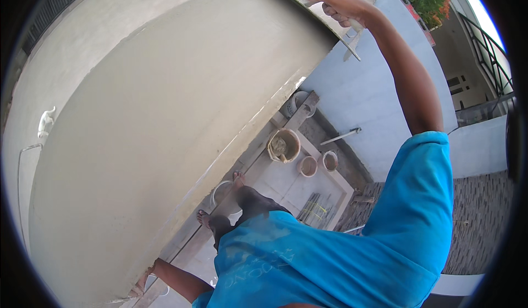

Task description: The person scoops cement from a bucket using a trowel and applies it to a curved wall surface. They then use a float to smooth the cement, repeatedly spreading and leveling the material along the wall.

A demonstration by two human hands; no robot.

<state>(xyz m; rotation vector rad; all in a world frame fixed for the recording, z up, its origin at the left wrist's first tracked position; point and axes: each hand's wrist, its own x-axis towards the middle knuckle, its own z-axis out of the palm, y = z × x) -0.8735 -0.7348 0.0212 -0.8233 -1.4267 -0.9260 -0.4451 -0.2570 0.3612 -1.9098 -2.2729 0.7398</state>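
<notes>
A broad, smooth surface of grey plaster (148,110) fills the left and middle of the view. At its far right end, my raised right hand (345,5) is closed around the handle of a plastering trowel (348,48). The long thin blade shows nearly edge-on, lies along the plaster's end and casts a dark shadow there. Low on the left, my left hand (144,283) rests against the slab's near edge. Its fingers look stretched along that edge, partly out of sight, with no tool visible in them.
My bare feet (203,218) stand on a narrow plank beside the slab. Below are a large bucket (297,144) with mortar in it, two smaller pails (308,167) and a stack of tiles or strips (316,209). A pale blue wall (352,102) rises right; a white cat (46,122) is far left.
</notes>
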